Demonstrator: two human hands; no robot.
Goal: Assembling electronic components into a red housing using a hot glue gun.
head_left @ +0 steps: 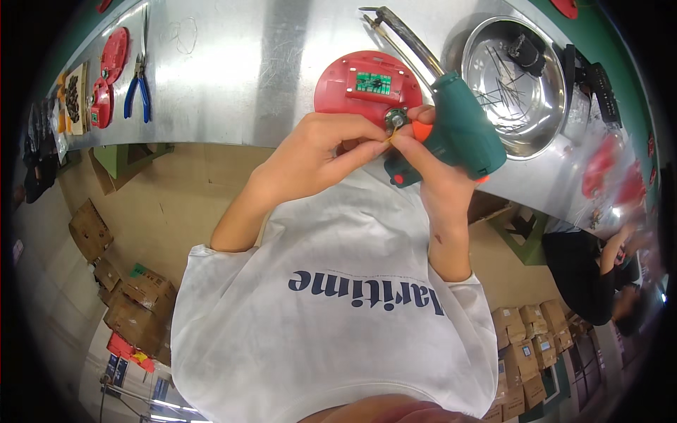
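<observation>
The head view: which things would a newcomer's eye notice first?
First, the large green gun-shaped tool in the right hand. Just left of it, on the metal bench, lies a red round casing with a green circuit board. Beyond the tool, to the right, a shiny bowl holds thin dark sticks.

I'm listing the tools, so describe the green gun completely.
The gun has a dark-green, plastic-looking body with orange-red accents. A long dark arm and a slimmer metallic-looking rod extend from its front toward the upper left, over the table. Its handle angles lower left, held in the right grip. Whether it is on cannot be told.
</observation>
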